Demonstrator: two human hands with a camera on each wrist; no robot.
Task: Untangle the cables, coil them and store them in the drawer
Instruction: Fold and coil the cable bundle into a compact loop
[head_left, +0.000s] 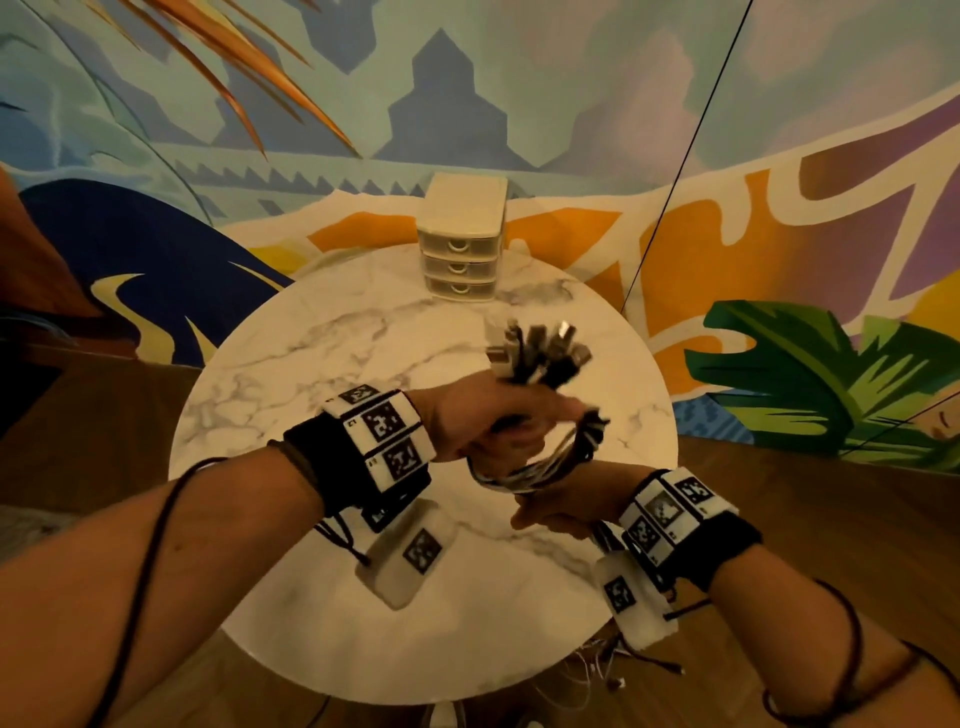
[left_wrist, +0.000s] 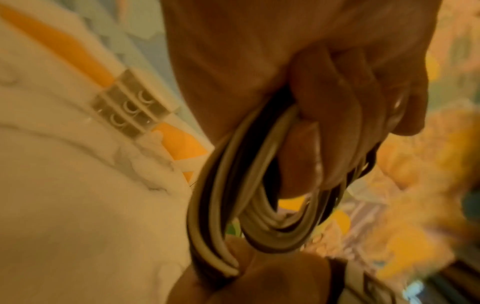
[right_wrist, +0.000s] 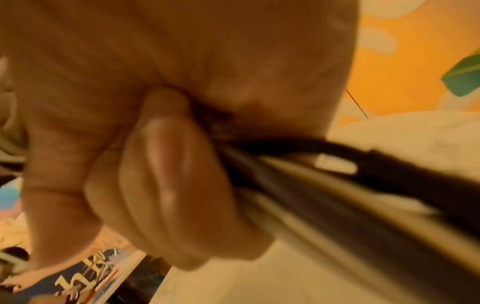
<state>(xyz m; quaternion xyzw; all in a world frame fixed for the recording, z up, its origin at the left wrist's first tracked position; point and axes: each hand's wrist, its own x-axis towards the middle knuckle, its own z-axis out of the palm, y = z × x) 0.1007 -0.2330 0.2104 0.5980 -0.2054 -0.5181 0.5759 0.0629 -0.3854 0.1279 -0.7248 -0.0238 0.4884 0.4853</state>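
A bundle of white and black cables hangs in loops over the round marble table. My left hand grips the bundle from above, fingers curled round the coil. A cluster of plug ends sticks up past this hand, blurred. Just below, my right hand grips the lower part of the loops; its fingers curl round black and white strands. The cream three-drawer unit stands at the table's far edge with all drawers closed, also visible in the left wrist view.
A painted mural wall rises close behind the table. A thin black cord hangs along it at the right. Loose wires lie on the wooden floor by the table's near right edge.
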